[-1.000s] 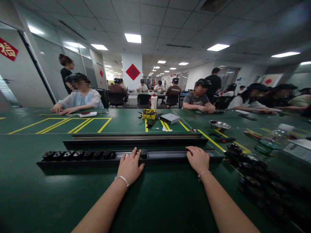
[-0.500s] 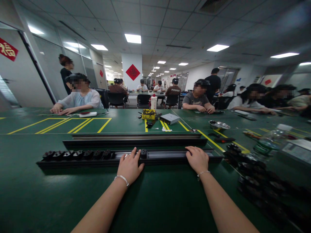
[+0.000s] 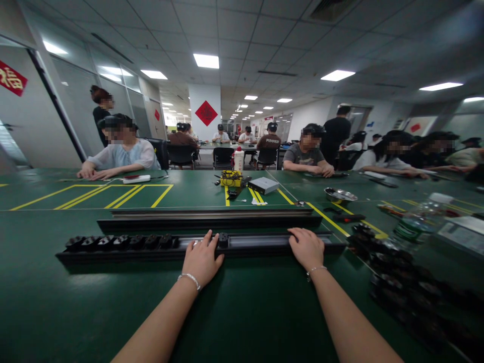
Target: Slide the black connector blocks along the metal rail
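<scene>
A long black channel rail (image 3: 260, 248) lies across the green table in front of me. Several black socket-like modules (image 3: 136, 242) sit in a row in its left part. My left hand (image 3: 202, 257) rests over the middle of the rail, fingers spread, next to a single black module (image 3: 223, 239) in the channel. Toward the rail's right end lies my right hand (image 3: 308, 247), its fingers laid over the edge; the fingertips and thumb are partly hidden. Between the hands the channel's grey inside shows.
Behind the rail lie more long black strips (image 3: 212, 221). At right are a heap of black modules (image 3: 408, 287), a plastic bottle (image 3: 419, 222), a metal bowl (image 3: 340, 194) and a dark-red tool (image 3: 350, 218). A yellow holder (image 3: 231, 178) and a grey box (image 3: 263, 185) stand farther back. People sit across the table.
Both hands and the rail stay essentially in place. In the background, a standing person in black has shifted slightly.
</scene>
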Tool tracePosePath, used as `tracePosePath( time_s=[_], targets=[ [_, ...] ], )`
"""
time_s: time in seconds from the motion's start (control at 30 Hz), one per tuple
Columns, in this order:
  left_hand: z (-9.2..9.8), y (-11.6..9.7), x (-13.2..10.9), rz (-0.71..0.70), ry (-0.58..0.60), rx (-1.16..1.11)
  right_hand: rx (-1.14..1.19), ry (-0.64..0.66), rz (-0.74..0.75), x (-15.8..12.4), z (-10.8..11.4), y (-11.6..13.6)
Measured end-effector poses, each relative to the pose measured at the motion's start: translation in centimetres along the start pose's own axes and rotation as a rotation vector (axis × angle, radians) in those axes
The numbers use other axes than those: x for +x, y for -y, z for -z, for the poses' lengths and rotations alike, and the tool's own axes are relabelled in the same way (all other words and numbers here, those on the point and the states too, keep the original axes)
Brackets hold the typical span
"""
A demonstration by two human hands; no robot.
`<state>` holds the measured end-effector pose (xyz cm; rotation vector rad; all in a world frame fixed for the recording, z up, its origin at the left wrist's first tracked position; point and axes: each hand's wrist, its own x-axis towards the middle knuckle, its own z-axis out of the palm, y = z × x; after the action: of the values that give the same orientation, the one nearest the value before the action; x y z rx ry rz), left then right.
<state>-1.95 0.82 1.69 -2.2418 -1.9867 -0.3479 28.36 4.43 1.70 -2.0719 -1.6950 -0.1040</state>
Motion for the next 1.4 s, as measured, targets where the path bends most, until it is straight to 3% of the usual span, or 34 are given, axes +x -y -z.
tracePosePath(
  time_s=[0.37, 0.97, 1.4],
  targets=[
    [0.01, -0.13, -0.04, -0.003, -0.015, -0.007, -0.015, -0.052, 0.011, -0.07, -0.24, -0.08],
    [0.31, -0.16, -0.16, 0.009, 0.002, -0.008, -0.016, 0.014, 0.008, -0.01, 0.12, -0.03],
    [0.00, -0.21, -0.08, 0.018, -0.002, -0.008, -0.030, -0.026, 0.014, -0.06, 0.12, 0.13]
  ],
)
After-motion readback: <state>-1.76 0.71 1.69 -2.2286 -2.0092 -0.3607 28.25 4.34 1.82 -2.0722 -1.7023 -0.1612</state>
